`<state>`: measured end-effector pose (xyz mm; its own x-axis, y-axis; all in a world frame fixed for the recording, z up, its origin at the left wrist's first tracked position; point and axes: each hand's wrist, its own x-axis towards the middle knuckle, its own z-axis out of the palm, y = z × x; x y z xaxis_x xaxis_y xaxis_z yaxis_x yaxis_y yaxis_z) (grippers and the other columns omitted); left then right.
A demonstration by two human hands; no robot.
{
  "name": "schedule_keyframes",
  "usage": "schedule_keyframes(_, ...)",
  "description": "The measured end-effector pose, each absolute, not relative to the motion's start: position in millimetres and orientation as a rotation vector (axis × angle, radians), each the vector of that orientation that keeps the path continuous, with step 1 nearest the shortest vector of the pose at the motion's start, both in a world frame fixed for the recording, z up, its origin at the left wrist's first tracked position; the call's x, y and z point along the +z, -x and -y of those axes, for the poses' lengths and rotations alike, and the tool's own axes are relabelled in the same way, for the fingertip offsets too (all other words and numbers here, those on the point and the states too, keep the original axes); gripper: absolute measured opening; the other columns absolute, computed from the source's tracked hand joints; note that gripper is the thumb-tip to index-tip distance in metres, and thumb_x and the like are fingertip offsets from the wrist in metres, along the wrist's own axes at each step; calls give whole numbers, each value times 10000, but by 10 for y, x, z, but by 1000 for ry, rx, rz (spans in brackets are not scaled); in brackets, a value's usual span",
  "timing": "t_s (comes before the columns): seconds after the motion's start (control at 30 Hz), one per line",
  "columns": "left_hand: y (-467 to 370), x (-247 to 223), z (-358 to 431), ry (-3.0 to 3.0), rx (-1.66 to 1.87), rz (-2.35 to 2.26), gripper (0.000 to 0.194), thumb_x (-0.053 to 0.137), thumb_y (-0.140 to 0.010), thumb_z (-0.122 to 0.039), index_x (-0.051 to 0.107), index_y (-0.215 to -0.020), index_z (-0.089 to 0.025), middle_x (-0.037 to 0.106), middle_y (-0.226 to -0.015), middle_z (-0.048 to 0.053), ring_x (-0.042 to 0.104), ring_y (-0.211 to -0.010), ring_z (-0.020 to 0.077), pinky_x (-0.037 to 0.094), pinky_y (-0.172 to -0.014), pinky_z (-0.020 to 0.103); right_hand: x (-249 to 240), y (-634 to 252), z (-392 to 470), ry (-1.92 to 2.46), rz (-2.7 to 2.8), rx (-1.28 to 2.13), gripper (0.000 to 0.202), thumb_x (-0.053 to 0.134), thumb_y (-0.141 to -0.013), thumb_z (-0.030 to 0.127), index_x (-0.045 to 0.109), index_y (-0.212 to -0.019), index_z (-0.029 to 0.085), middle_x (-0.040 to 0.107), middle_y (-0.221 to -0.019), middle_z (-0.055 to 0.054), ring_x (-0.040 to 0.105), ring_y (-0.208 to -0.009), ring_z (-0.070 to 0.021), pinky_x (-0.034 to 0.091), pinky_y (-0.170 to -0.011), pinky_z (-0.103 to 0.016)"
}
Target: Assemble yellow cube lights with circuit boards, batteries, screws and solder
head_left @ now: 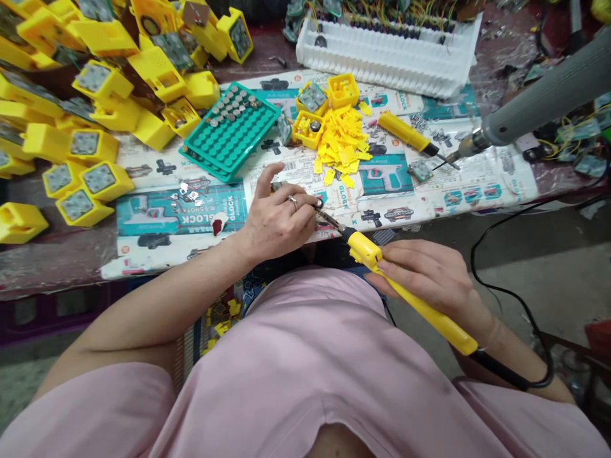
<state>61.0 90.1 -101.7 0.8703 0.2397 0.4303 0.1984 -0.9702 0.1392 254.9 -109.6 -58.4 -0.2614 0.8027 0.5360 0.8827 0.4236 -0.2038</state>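
Note:
My right hand point(424, 270) is closed round a yellow corded soldering iron point(415, 299), its metal tip pointing left and reaching my left fingertips. My left hand point(281, 216), wearing a ring, is at the table's near edge with its fingers curled over a small part, mostly hidden under them. Beyond my left hand are a green tray point(229, 130) with several small round silver button cells point(233, 102) and a pile of small yellow plastic pieces point(341, 143). Beside that pile stand open yellow cases point(342, 90), one with a circuit board point(312, 97).
Many yellow box-like cases point(100, 181) are heaped at the left. A white ribbed foam rack point(382, 57) with wired parts is at the back. On the right lie a yellow-handled tool point(403, 131), a grey tool point(539, 95), a small board point(421, 170) and a black cord point(506, 286).

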Motion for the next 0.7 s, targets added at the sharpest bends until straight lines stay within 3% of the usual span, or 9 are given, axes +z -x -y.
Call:
schedule_keyframes(0.1, -614, -1020, -905, -2934, 689, -357, 136, 560, -845, -181, 557, -714, -218, 758, -922, -51, 678, -880, 172, 379, -1119, 616, -555, -2563, 1129, 1460, 2126, -81, 116, 752, -831, 304, 662, -900, 287, 765, -903, 19, 726, -863, -130, 623, -796, -254)
schedule_keyframes(0.37, -597, -1021, -906, -2865, 677, -352, 157, 560, -850, -169, 561, -702, -221, 766, -912, -39, 681, -865, 189, 332, -1158, 653, -627, -2575, 1080, 1409, 1995, -258, 119, 760, -811, 294, 642, -806, 287, 735, -722, 63, 702, -643, -96, 608, -633, -186)
schedule_keyframes(0.7, -606, -1027, -906, -2879, 675, -353, 144, 571, -853, -181, 553, -717, -224, 742, -911, -36, 671, -899, 187, 351, -1147, 647, -637, -2583, 1071, 1447, 2047, -89, 81, 729, -850, 318, 657, -843, 281, 747, -783, 39, 714, -717, -95, 623, -712, -201)
